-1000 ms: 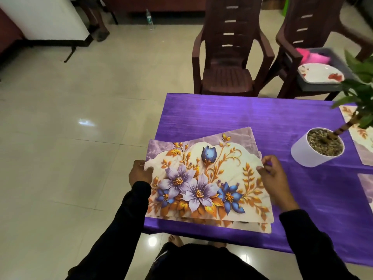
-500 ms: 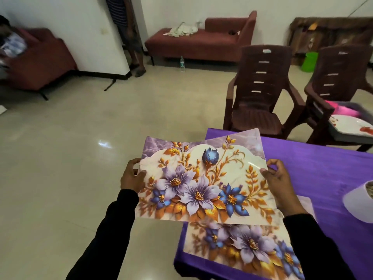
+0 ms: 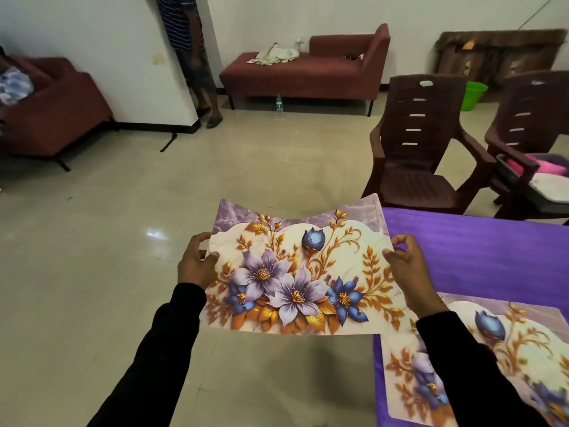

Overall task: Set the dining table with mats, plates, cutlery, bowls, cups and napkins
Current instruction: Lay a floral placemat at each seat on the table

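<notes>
Held mat: we carry one floral placemat [image 3: 300,280] in the air, mostly over the tiled floor [image 3: 123,272], just left of the table's corner.
Left hand: our left hand [image 3: 197,263] pinches the mat's left short edge, thumb on top, fingers curled beneath.
Right hand: our right hand [image 3: 408,268] pinches the right short edge the same way; the sheet sags slightly between the two grips.
Long axis: it runs left to right, from one hand to the other, its purple border on the far side.
Table: the purple tablecloth [image 3: 480,257] lies to our right; our right hand is the nearer one, just beside the table's edge.
Mat already laid: a second floral placemat [image 3: 529,343] rests flat on the cloth at the near corner, partly hidden by our right sleeve.
Next place: we judge this mat belongs at a seat not yet covered.
Supplies: a grey tray [image 3: 537,180] with a plate and pink cloth sits on the far-right chair.
Writing: no brand, label or lettering can be read anywhere.
</notes>
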